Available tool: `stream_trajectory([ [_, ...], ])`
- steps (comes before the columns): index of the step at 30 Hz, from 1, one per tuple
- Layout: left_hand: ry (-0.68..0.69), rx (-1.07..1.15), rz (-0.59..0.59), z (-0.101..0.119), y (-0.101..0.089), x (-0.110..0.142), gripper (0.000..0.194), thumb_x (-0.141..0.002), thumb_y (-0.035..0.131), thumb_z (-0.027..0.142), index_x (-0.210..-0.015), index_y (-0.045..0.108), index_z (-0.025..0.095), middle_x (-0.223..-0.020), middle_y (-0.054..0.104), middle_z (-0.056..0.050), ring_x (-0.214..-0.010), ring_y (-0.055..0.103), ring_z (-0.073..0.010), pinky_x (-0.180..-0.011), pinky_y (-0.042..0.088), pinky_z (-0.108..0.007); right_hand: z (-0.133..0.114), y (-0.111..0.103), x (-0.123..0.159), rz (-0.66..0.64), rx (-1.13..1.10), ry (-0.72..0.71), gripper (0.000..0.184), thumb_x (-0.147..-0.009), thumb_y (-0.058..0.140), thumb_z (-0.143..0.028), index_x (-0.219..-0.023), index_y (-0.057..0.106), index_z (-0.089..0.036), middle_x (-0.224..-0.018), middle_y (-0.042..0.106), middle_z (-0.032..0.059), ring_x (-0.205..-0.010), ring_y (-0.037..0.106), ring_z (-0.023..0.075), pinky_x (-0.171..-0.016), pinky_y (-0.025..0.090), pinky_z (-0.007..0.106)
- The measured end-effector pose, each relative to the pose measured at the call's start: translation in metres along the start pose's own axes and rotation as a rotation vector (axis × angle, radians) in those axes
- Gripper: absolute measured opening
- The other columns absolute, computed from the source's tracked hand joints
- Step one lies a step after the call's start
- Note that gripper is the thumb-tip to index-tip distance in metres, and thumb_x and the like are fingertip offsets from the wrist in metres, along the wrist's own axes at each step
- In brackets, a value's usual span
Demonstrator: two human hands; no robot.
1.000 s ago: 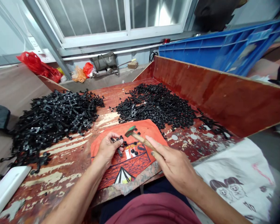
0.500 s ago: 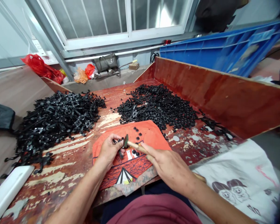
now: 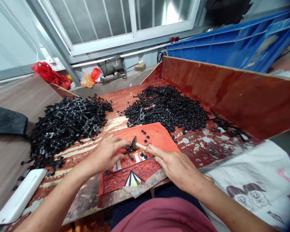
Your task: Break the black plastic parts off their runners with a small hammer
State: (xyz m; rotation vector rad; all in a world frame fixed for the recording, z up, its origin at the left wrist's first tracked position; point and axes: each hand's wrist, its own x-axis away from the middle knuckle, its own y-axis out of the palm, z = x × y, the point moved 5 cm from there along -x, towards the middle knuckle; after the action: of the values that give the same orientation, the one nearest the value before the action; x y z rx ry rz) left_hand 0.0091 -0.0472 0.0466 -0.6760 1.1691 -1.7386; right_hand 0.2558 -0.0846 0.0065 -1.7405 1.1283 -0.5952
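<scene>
My right hand (image 3: pixel 177 164) is closed round the wooden handle of a hammer (image 3: pixel 145 148). The dark hammer head (image 3: pixel 134 142) is low over the orange printed cloth (image 3: pixel 157 133), beside a few small black parts (image 3: pixel 128 149). To the left of the head is my left hand (image 3: pixel 108 153), thumb and fingers apart, fingertips at those black parts; I make out nothing gripped in it. Several small round black pieces (image 3: pixel 143 155) lie loose on the cloth.
Heaps of black plastic parts lie on the left (image 3: pixel 71 122) and behind the cloth (image 3: pixel 166 108). A red-brown board (image 3: pixel 219 93) walls the right side, with a blue crate (image 3: pixel 215 48) beyond. A white oblong case (image 3: pixel 21 196) is front left; a white sack (image 3: pixel 256 174) is front right.
The hammer head came down from its raised position to beside my left fingers. My left hand loosened from the black part it held and its fingers spread. The view shifted slightly.
</scene>
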Motion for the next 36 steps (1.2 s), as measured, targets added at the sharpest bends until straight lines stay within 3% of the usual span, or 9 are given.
stream_trajectory([
  [2, 0.09, 0.053, -0.096, 0.004, 0.01, -0.002, 0.041, -0.081, 0.067, 0.026, -0.121, 0.064, 0.031, -0.112, 0.069, -0.007, -0.107, 0.059, -0.0271, -0.096, 0.043, -0.038, 0.0, -0.002, -0.001, 0.003, -0.002, 0.005, 0.055, -0.098, 0.046, -0.022, -0.15, 0.038, -0.037, -0.097, 0.078, 0.0019, -0.082, 0.074, 0.0223, -0.07, 0.055, 0.031],
  [5, 0.098, 0.139, -0.106, -0.001, 0.022, -0.004, 0.037, -0.085, 0.064, 0.033, -0.121, 0.06, 0.028, -0.117, 0.067, -0.007, -0.109, 0.058, -0.0265, -0.098, 0.042, -0.038, -0.001, -0.006, -0.001, 0.032, -0.03, -0.004, 0.055, -0.097, 0.048, -0.021, -0.148, 0.04, -0.039, -0.099, 0.078, 0.0001, -0.084, 0.074, 0.0202, -0.072, 0.054, 0.029],
  [12, 0.08, 0.245, -0.218, -0.005, 0.039, -0.007, 0.027, -0.088, 0.057, 0.03, -0.114, 0.065, 0.027, -0.108, 0.068, -0.006, -0.099, 0.062, -0.022, -0.09, 0.047, -0.032, 0.004, -0.014, -0.003, 0.094, -0.077, 0.015, 0.054, -0.097, 0.049, -0.021, -0.146, 0.043, -0.042, -0.103, 0.077, -0.0029, -0.081, 0.073, 0.018, -0.071, 0.053, 0.025],
  [16, -0.073, 0.402, -0.228, -0.004, 0.032, 0.001, 0.035, -0.085, 0.061, 0.029, -0.119, 0.068, 0.033, -0.117, 0.069, -0.005, -0.104, 0.063, -0.0244, -0.093, 0.049, -0.035, 0.021, -0.031, 0.001, 0.188, -0.165, 0.118, 0.055, -0.098, 0.047, -0.021, -0.147, 0.039, -0.046, -0.117, 0.073, -0.0052, -0.081, 0.074, 0.0176, -0.072, 0.055, 0.026],
  [21, -0.325, 0.744, -0.288, 0.002, 0.026, 0.014, 0.033, -0.085, 0.06, 0.043, -0.11, 0.073, 0.026, -0.121, 0.069, -0.007, -0.11, 0.061, -0.0292, -0.091, 0.049, -0.036, 0.038, -0.037, 0.023, 0.185, -0.357, 0.149, 0.051, -0.101, 0.04, -0.024, -0.147, 0.037, -0.047, -0.143, 0.054, -0.0065, -0.116, 0.064, 0.0215, -0.094, 0.051, 0.032],
  [25, -0.339, 0.745, -0.137, 0.012, 0.037, 0.004, 0.029, -0.083, 0.061, 0.048, -0.094, 0.065, 0.022, -0.097, 0.067, -0.004, -0.093, 0.059, -0.022, -0.081, 0.046, -0.029, 0.041, -0.023, 0.043, 0.068, -0.332, 0.195, 0.052, -0.101, 0.042, -0.026, -0.148, 0.035, -0.046, -0.131, 0.065, -0.005, -0.098, 0.073, 0.0223, -0.082, 0.056, 0.031],
  [28, -0.264, 0.66, 0.01, 0.014, 0.05, -0.008, 0.024, -0.079, 0.066, 0.042, -0.087, 0.058, 0.022, -0.083, 0.058, 0.001, -0.08, 0.053, -0.0176, -0.074, 0.043, -0.026, 0.036, -0.017, 0.052, 0.05, -0.316, 0.166, 0.052, -0.103, 0.039, -0.026, -0.148, 0.031, -0.051, -0.135, 0.062, -0.007, -0.101, 0.072, 0.0217, -0.086, 0.055, 0.032],
  [33, -0.283, 0.658, 0.18, 0.002, 0.069, -0.018, 0.022, -0.074, 0.069, 0.036, -0.083, 0.055, 0.021, -0.077, 0.053, 0.003, -0.073, 0.049, -0.0154, -0.068, 0.04, -0.025, 0.033, -0.012, 0.056, 0.036, -0.26, 0.153, 0.055, -0.104, 0.037, -0.024, -0.147, 0.025, -0.056, -0.141, 0.055, -0.009, -0.104, 0.071, 0.0219, -0.087, 0.056, 0.034],
  [36, -0.269, 0.645, 0.216, -0.002, 0.073, -0.02, 0.02, -0.074, 0.068, 0.034, -0.084, 0.057, 0.02, -0.081, 0.057, 0.002, -0.076, 0.052, -0.0158, -0.071, 0.042, -0.026, 0.037, -0.007, 0.056, 0.038, -0.202, 0.161, 0.055, -0.103, 0.04, -0.023, -0.148, 0.029, -0.053, -0.138, 0.059, -0.0073, -0.103, 0.071, 0.023, -0.084, 0.058, 0.034],
])
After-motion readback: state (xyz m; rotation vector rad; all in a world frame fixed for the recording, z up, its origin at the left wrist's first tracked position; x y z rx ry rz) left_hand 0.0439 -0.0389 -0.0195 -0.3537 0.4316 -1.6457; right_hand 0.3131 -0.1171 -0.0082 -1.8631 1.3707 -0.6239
